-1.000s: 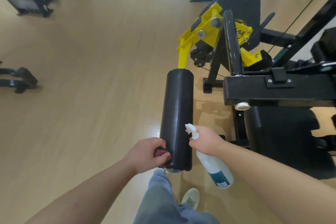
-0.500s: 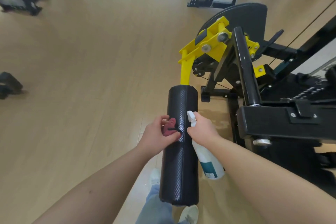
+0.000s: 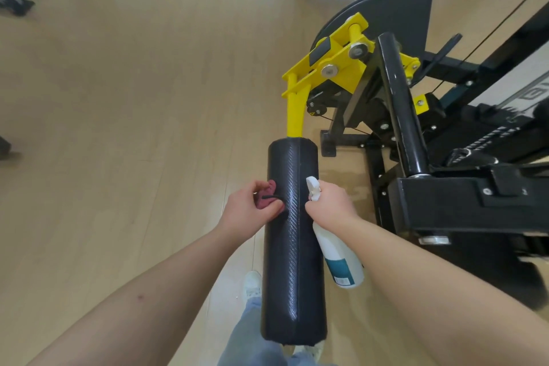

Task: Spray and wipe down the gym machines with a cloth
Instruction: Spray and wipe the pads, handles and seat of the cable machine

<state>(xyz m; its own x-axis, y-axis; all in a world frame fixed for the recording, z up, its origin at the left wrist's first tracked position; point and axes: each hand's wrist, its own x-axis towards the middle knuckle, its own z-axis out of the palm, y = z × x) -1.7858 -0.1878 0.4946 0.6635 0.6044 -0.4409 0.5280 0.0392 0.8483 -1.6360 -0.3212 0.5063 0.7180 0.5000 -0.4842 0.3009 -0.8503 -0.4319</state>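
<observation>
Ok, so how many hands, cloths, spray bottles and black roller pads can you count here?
Hands: 2, left hand and right hand
Cloths: 1, reddish cloth
Spray bottles: 1, white spray bottle
Roller pads: 1, black roller pad
Total: 5

Black woven-texture roller pad (image 3: 292, 246), yellow lever arm (image 3: 325, 68), maroon cloth (image 3: 267, 194), white teal-labelled spray bottle (image 3: 338, 252)

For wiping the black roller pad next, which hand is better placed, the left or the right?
Left, most likely. The left hand holds the reddish cloth right at the side of the roller pad, while the right hand is occupied gripping the spray bottle.
</observation>
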